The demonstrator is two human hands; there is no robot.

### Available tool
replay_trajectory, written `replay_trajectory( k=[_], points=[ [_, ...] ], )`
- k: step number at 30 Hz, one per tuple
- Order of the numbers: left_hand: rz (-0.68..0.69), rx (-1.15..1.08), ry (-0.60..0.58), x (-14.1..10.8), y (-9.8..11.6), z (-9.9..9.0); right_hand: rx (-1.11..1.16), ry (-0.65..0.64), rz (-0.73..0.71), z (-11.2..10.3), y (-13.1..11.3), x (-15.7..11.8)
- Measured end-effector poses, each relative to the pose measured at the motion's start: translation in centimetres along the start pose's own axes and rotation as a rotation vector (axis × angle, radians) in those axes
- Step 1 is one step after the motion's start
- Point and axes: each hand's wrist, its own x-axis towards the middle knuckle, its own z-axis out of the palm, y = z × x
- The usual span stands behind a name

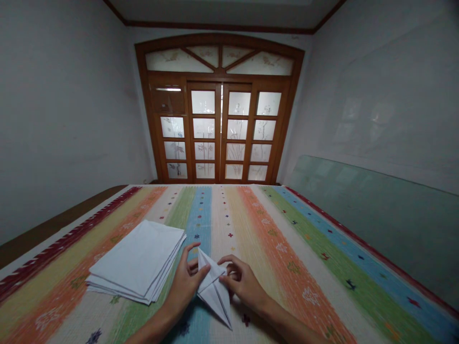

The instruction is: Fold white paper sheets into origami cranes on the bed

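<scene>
Between my two hands is a folded white paper (214, 289), a long diamond shape with one point up and one point down toward me. Creases and layered flaps show on its face. My left hand (188, 272) grips its left edge, with the thumb on the front and the fingers partly behind. On the other side, my right hand (240, 279) pinches the right corner near the middle, thumb and forefinger closed on it. Some fingertips are hidden behind the paper. Left of my left hand lies a stack of white paper sheets (138, 258), slightly fanned.
A striped, colourful cloth (283, 248) covers the table. Along the right side stands a pale green panel (376, 215). Wooden doors with glass panes (220, 129) fill the far wall, and a brown wooden edge (64, 217) shows at the left.
</scene>
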Motion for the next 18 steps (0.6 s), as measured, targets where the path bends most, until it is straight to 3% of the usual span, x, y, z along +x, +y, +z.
replay_trajectory(
  k=[8,12,18],
  points=[
    [-0.035,-0.047,-0.054,0.1,-0.4,-0.4,-0.002,0.105,-0.031,0.1,-0.2,0.1],
    [-0.037,0.052,-0.1,0.0,-0.9,-0.8,0.044,0.168,-0.038,-0.1,-0.1,0.3],
    [0.006,-0.003,-0.102,0.4,-1.4,-0.8,0.1,0.176,0.053,-0.3,0.0,0.4]
  ],
)
